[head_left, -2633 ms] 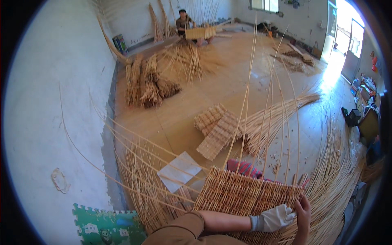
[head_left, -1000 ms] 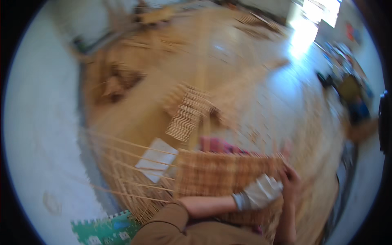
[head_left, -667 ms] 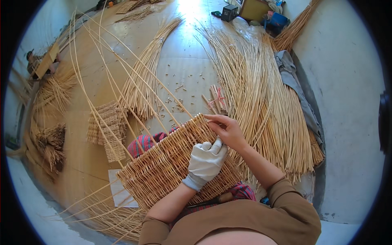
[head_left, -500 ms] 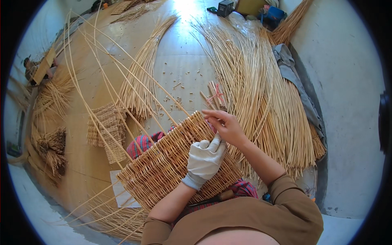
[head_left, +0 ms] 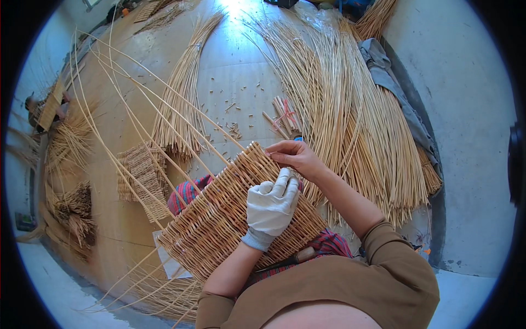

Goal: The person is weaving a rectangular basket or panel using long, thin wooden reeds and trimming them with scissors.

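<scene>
A woven wicker panel [head_left: 219,219] lies tilted across my lap, with long uncut rods [head_left: 181,134] sticking out from its upper left side. My left hand [head_left: 269,208], in a white work glove, rests on the panel's right part, fingers stretched toward its right edge. At the panel's upper right corner, my bare right hand [head_left: 298,159] has thumb and forefinger closed together against the edge. What lies between those fingertips is too small to make out. Under the panel shows a red plaid cloth [head_left: 329,244], and a wooden-handled tool [head_left: 301,256] lies near my waist.
A large spread of peeled rods [head_left: 350,126] covers the floor at right, under a grey cloth [head_left: 378,63]. Another bundle [head_left: 183,104] lies ahead, beside short cut pieces [head_left: 234,130]. A second woven piece [head_left: 143,172] stands at left. A person [head_left: 41,112] sits at far left.
The panel's upper right corner has shifted slightly left and up. My left hand has moved a little left and up, its fingers straighter and farther from my right hand. The view has tilted downward.
</scene>
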{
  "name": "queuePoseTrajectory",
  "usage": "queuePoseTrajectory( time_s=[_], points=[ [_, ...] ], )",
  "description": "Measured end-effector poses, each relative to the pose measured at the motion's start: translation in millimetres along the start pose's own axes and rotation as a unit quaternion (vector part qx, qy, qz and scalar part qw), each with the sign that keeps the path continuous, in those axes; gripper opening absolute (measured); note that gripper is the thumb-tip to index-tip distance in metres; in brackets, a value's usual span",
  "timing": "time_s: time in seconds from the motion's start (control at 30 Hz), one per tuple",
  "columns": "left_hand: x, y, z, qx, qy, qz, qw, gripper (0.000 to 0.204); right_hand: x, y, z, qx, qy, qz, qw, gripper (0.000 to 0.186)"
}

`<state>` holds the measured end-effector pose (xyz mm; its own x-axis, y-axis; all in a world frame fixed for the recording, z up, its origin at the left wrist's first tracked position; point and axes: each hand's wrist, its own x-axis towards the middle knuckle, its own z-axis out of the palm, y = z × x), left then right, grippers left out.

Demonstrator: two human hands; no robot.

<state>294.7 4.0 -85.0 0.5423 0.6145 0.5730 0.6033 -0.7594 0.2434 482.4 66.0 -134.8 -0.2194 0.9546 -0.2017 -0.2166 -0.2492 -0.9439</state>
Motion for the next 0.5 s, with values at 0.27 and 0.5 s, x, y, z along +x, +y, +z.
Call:
queuePoseTrajectory(
  time_s=[0.27,0.5],
  points=[
    [-1,2,3,0.002,-0.008,-0.003,1.0,0.027,-14,3,-6,-0.002,0.006,0.003,1.0,0.024],
    [9,5,8,-0.005,-0.006,-0.002,1.0,0.03,-5,-3,-14,-0.014,0.007,-0.008,1.0,0.024]
  ],
)
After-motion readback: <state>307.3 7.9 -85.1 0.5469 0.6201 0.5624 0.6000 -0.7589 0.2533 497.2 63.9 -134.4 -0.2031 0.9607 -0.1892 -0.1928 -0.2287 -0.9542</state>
